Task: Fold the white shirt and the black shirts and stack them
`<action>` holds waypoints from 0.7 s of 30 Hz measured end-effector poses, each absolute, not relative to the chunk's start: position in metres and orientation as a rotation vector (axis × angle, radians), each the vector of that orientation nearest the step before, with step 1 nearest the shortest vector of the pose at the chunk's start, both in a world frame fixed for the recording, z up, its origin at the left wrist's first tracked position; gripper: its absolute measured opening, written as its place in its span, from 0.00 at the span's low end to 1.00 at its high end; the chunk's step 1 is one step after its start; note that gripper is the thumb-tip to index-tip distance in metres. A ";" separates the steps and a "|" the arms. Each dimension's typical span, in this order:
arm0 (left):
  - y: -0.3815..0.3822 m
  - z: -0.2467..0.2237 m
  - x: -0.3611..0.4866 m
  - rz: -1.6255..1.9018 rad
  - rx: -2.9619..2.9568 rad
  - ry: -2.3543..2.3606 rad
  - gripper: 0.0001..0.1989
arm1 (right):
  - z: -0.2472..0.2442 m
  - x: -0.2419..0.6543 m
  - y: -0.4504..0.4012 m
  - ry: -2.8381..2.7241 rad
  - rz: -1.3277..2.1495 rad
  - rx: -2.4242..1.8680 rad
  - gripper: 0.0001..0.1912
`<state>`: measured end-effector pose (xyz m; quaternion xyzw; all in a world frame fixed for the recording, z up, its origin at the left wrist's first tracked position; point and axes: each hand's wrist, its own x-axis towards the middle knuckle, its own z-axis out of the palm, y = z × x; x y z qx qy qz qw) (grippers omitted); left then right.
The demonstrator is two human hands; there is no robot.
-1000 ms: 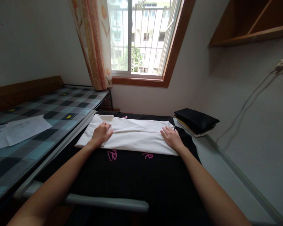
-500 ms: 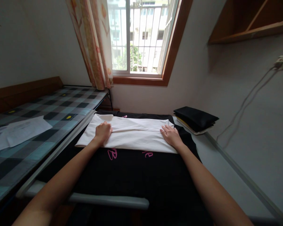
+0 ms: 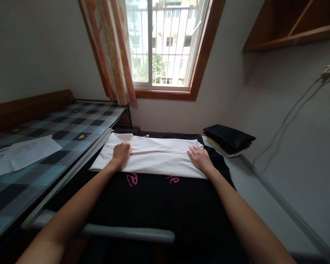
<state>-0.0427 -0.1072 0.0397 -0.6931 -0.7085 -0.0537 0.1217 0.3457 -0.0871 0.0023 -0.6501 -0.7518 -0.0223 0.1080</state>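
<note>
A white folded garment lies in a long strip across a black cloth with pink lettering. My left hand is closed in a fist on the left part of the garment, gripping its fabric; the fingertips are hidden underneath. Toward the other end, my right hand rests flat on the white fabric with its fingers apart. A crease runs lengthwise between the two hands, and the garment's left end flares toward me.
Dark folded clothes are stacked on the white tabletop at right. A checked mattress with papers on it stands at left. Behind are a barred window and a curtain. A wooden shelf hangs upper right.
Both hands stay in the same places on the white garment, which keeps its shape. The whole view shifts very slightly, and the curtain's lower edge has swung a little to the right.
</note>
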 end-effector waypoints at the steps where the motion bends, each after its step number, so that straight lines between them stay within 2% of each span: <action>1: -0.107 0.040 -0.043 -0.161 -2.026 -2.070 0.17 | 0.002 0.346 -0.087 -2.212 -0.064 -1.911 0.28; 21: -0.109 0.037 -0.028 -0.522 -2.162 -2.080 0.15 | 0.004 0.344 -0.088 -2.198 -0.060 -1.903 0.27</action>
